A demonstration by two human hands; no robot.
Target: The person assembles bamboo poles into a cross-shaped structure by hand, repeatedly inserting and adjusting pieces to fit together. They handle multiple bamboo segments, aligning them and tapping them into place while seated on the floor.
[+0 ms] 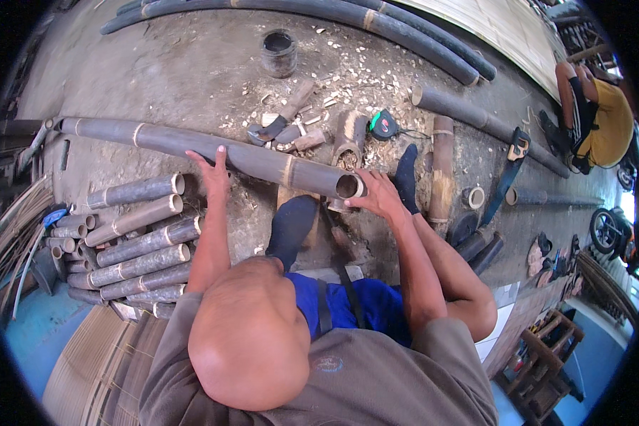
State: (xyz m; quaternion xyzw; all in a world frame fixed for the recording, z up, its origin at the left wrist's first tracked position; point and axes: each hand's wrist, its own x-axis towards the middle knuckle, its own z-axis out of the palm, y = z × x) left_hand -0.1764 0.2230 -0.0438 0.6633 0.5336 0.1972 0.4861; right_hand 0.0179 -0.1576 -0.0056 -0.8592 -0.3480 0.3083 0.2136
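"Steadying the bamboo pole [252, 157] looks like the step in hand. How do the two hands share it?"

"Unevenly. The left hand [216, 175] has thumb and fingers spread, laid against the pole's near side partway along. The right hand [380, 197] pinches the rim at the open cut end."

"And where does the pole lie?"

"Crosswise in front of the person, from near the left edge of the floor [184, 78] to the hollow end between the socked feet [293, 220]. What bears its weight under the middle, I cannot tell."

"How would you do it well?"

"I'd close the left grip further round before any turning: a spread palm guides a round thing but would hardly stop it rolling. On the right, I'd press on the outer wall rather than hook the rim, since a cut edge may be splintery."

"What should the person watch for nearby?"

"The short tube [348, 135], with chips inside, and the tape measure [383, 126] lie just beyond the hollow end, so a swing toward the floor's far edge would probably knock them. The stack of cut tubes [143, 255] sits beside the left forearm, so that elbow needs care. The saw [503, 183] lies well apart, to the right."
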